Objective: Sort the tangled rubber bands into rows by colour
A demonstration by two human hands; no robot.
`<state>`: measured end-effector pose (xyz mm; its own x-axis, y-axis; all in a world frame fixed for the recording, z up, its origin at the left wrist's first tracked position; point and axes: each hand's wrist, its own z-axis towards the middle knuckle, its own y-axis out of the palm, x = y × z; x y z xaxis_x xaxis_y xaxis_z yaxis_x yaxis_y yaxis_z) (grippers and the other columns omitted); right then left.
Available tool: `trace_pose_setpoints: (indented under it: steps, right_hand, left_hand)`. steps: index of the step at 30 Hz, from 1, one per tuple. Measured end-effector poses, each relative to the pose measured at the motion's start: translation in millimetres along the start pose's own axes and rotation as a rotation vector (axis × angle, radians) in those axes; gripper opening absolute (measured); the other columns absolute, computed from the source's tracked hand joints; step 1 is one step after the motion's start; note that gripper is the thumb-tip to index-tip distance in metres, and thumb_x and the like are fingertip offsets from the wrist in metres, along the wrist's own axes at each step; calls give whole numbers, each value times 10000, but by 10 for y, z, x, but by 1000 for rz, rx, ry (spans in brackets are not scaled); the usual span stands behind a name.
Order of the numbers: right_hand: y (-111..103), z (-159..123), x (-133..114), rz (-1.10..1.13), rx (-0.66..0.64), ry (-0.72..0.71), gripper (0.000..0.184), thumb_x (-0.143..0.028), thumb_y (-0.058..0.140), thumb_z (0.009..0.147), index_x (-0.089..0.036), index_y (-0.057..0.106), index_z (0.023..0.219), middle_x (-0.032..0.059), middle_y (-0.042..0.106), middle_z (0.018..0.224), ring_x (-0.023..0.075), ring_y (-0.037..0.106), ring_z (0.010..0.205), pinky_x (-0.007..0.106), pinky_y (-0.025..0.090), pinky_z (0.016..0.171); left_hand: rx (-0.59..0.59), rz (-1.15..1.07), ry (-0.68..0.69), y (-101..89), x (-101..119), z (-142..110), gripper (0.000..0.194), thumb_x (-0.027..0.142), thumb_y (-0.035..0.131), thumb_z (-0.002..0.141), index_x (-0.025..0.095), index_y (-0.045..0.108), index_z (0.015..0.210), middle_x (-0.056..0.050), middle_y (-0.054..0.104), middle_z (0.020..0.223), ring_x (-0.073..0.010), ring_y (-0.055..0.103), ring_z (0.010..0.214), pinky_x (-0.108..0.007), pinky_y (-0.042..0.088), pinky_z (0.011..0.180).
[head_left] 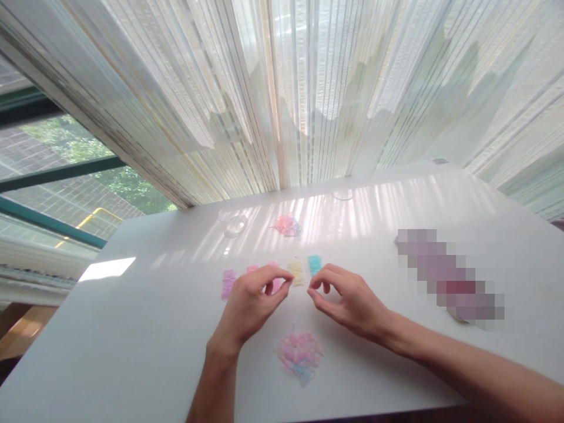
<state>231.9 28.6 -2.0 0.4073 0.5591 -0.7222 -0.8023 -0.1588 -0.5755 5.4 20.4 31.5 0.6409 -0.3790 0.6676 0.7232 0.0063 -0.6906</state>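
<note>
My left hand (259, 296) is pinched, thumb against forefinger, just left of a flat yellow bundle (296, 273) of what look like small rubber bands. Facing it, my right hand (348, 299) also pinches, below a turquoise bundle (314, 264). Anything between the fingertips of either hand is too small to make out. A purple bundle (228, 285) lies left of my left hand, and pink bundles (276, 284) are partly hidden behind that hand. Nearer me, below both hands, is a loose mixed pile (300, 354) of pink, lilac and blue bands.
Farther back on the white table (176, 341) lies another loose pile (288, 225), pink and orange. Clear round containers or lids stand at the back left (235, 225) and back centre (343, 194). A blurred-out long object (449, 276) lies at right. Sheer striped curtains (282, 88) hang behind.
</note>
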Motion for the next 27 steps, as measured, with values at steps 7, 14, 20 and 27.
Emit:
trace_pose_setpoints:
  steps: [7,14,20,27]
  right_hand:
    - [30,-47,25,-97,-83,-65,65,-154,606,904,-207,634,881,9,623,813,138,558,679,248,454,650]
    - [78,-75,46,-73,-96,-111,84,-132,602,886,-206,642,882,11,612,813,144,568,707,242,438,650]
    - [74,-81,32,-45,-100,-125,91,-143,572,903,-208,632,882,16,613,824,145,561,707,247,434,649]
    - [87,-94,0,-26,-148,-156,92,-145,567,904,-209,624,875,19,624,838,149,578,737,242,448,676]
  left_hand:
    - [-11,234,-101,60,-123,384,129,251,676,876,264,804,875,37,767,716,-130,579,523,-240,478,570]
    - [-76,298,-89,80,-138,384,189,187,645,881,268,800,954,31,785,807,-147,649,584,-245,495,592]
    - [-102,323,-76,105,-131,419,353,68,528,906,235,773,1096,-22,804,1032,-197,743,852,-284,571,787]
    - [-195,319,-31,190,-146,422,392,37,480,927,229,771,1107,-36,771,1080,-217,739,982,-308,581,873]
